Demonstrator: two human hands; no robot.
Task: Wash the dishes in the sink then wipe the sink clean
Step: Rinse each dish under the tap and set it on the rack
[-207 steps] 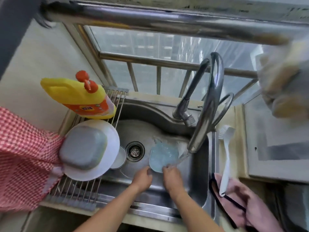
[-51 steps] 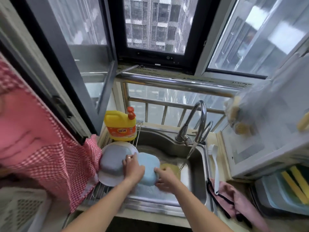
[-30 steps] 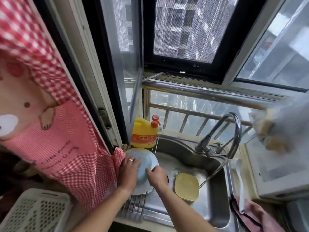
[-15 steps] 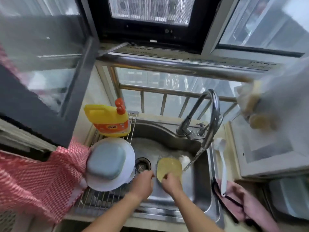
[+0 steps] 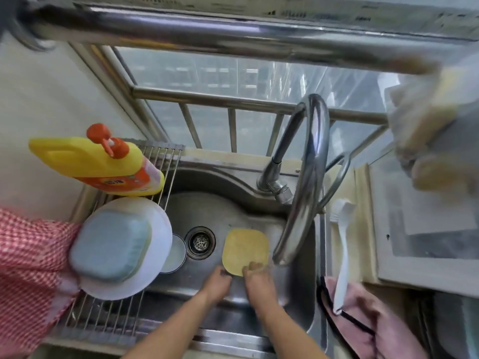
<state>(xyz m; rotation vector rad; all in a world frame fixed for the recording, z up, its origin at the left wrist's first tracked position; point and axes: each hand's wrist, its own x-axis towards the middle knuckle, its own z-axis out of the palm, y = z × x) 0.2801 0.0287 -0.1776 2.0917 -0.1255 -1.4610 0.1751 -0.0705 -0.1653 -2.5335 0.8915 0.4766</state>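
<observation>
A yellow square dish (image 5: 245, 250) is held in the steel sink (image 5: 207, 211), just right of the drain (image 5: 201, 242) and below the tap's spout (image 5: 281, 257). My left hand (image 5: 216, 282) grips its near left corner. My right hand (image 5: 256, 277) holds its near edge, fingers curled onto the rim. On the wire rack (image 5: 103, 322) at the left, a blue square dish (image 5: 110, 246) lies upside down on a white plate (image 5: 159, 224). A small round dish (image 5: 176, 255) peeks out from under that plate.
A yellow detergent bottle (image 5: 103, 164) stands at the rack's far end. The curved tap (image 5: 308, 172) arches over the sink. A white brush (image 5: 340, 257) and a pink cloth (image 5: 363, 325) lie on the right rim. A red checked apron (image 5: 28, 273) hangs at the left.
The blue dish went from the sink onto the white plate on the rack. Both hands then came back to the sink and took hold of the yellow dish.
</observation>
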